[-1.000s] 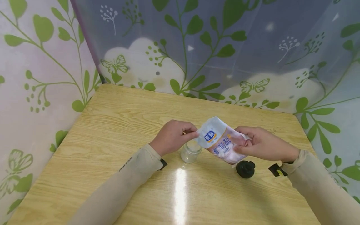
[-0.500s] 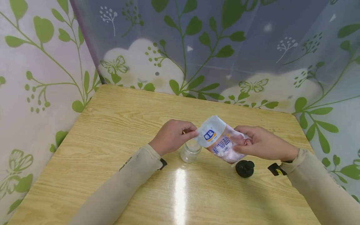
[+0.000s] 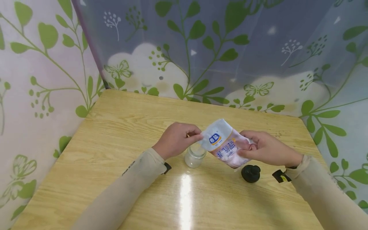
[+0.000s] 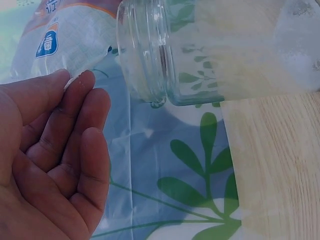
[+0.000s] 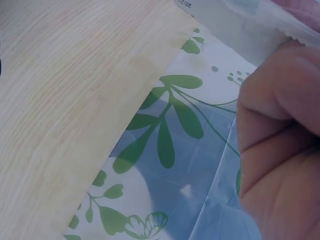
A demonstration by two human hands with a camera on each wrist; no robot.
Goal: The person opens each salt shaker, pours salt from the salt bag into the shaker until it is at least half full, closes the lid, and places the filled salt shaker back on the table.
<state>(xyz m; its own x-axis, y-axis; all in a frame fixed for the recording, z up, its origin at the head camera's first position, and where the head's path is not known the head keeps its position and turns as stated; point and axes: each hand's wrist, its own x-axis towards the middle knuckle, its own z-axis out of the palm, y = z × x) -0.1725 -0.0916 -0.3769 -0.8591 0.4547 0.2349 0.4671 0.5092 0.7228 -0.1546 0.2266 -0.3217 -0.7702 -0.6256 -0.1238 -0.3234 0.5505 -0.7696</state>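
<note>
My left hand (image 3: 177,140) pinches the left corner of a salt bag (image 3: 222,142) between thumb and forefinger. The bag's other end is gripped by my right hand (image 3: 270,148), thumb in front. Tilted down to the left, the pale blue and pink bag hangs above a clear glass jar (image 3: 194,160). In the left wrist view, whitish material shows at the bottom of the jar (image 4: 295,45), and small white specks sit on my fingertips (image 4: 85,77). The jar's mouth is partly hidden by the bag and my hand. Part of the bag (image 5: 235,30) fills the right wrist view's top.
A black lid-like piece with a raised top (image 3: 250,173) lies on the wooden table (image 3: 129,127), right of the jar and below the bag. Leaf-patterned wall sheets (image 3: 138,64) stand along the back and sides of the table.
The head view has shifted slightly. Both hands keep their hold on the salt bag, nearly still; the jar and black piece stay in place.
</note>
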